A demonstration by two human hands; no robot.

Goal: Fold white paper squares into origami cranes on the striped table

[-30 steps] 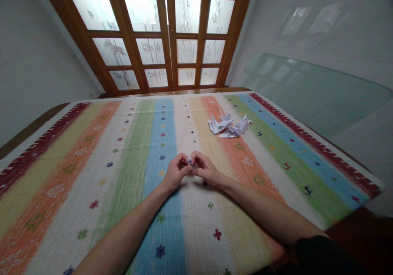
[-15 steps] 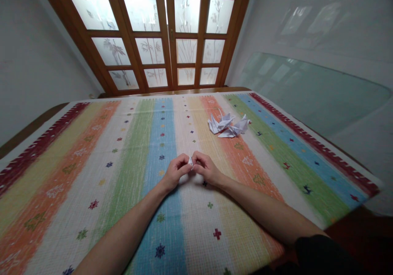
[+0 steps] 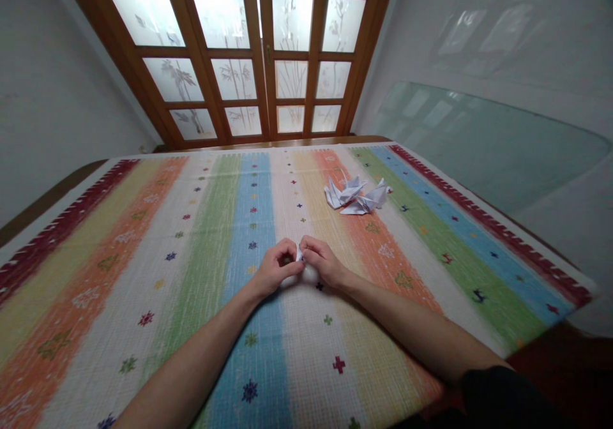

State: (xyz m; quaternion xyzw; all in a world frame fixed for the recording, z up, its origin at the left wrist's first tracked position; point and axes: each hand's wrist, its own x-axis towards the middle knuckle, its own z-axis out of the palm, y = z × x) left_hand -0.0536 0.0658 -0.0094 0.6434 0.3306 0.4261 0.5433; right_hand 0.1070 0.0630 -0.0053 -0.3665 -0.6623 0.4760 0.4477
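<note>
Between my fingertips, near the middle of the table, is a small folded piece of white paper (image 3: 299,253); most of it is hidden by the fingers. My left hand (image 3: 278,264) is closed in a pinch at the paper's left side, its thumb reaching in from below. From the right, my right hand (image 3: 322,262) pinches the same paper, with its fingers curled. Beyond the right hand lie white folded paper cranes (image 3: 357,194), close together and overlapping on the orange stripe.
A striped tablecloth (image 3: 191,269) with small printed figures covers the table. Wooden doors with frosted panes (image 3: 234,78) stand behind the far edge. A pale glass panel (image 3: 479,129) leans along the right wall.
My fingers have shifted slightly around the paper, and the left thumb has moved a little to the right. The cranes have stayed where they were.
</note>
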